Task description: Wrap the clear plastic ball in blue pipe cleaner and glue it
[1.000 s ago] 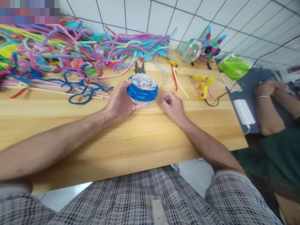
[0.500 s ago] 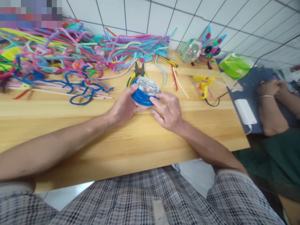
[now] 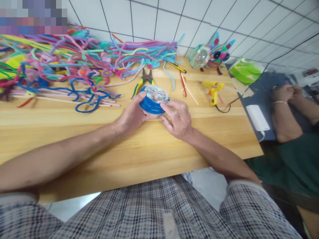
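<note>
Between my hands is a round, bowl-shaped piece (image 3: 152, 105) with blue pipe cleaner coiled round its side and a shiny, silvery, see-through top. My left hand (image 3: 133, 111) grips it from the left, thumb on the blue rim and fingers underneath. On the right side, my right hand (image 3: 178, 118) touches the blue coils with thumb and fingertips, and a ring shows on one finger. Just behind the piece lie pliers (image 3: 147, 77) with yellow-green handles, jaws pointing away from me.
Pipe cleaners (image 3: 54, 66) in many colours heap along the back left. A yellow glue gun (image 3: 213, 91) with a cord lies right. Behind it stands a pipe-cleaner animal figure (image 3: 219, 54) with a clear ball. A co-worker's hands (image 3: 286, 94) rest over a blue surface beside a white box (image 3: 258, 118).
The view has shifted slightly. My right fingertips have moved a little along the blue coils, and the piece has tilted slightly; my left hand keeps its hold.
</note>
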### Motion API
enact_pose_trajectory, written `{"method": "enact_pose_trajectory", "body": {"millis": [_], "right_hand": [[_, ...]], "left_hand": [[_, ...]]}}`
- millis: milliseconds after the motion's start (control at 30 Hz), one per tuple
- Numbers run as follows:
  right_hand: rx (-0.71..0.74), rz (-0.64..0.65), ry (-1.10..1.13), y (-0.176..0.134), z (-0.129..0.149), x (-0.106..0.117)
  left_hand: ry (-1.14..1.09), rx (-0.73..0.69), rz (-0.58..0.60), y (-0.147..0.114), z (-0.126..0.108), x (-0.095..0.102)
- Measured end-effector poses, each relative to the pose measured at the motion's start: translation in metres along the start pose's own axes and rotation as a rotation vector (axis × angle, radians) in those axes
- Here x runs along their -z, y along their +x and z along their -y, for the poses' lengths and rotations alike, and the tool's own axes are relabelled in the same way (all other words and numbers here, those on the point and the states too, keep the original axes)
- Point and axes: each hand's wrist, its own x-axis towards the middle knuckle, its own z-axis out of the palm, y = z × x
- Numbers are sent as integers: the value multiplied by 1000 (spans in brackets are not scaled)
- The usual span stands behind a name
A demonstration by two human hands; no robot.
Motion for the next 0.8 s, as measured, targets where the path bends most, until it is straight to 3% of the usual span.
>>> {"method": "enact_pose_trajectory", "body": {"millis": [200,400,567,800], "right_hand": [[38,-64,-19,2,4,1],[-2,25,-16,-2,2,0],[27,-26,-14,-3,-1,1],[10,17,-27,-6,-3,3]], "left_hand": [[18,-44,39,-4,3,-3],[20,-65,14,-6,4,-1],[8,-131,5,-5,10,4],[15,-183,-22,-2,18,7]]}}
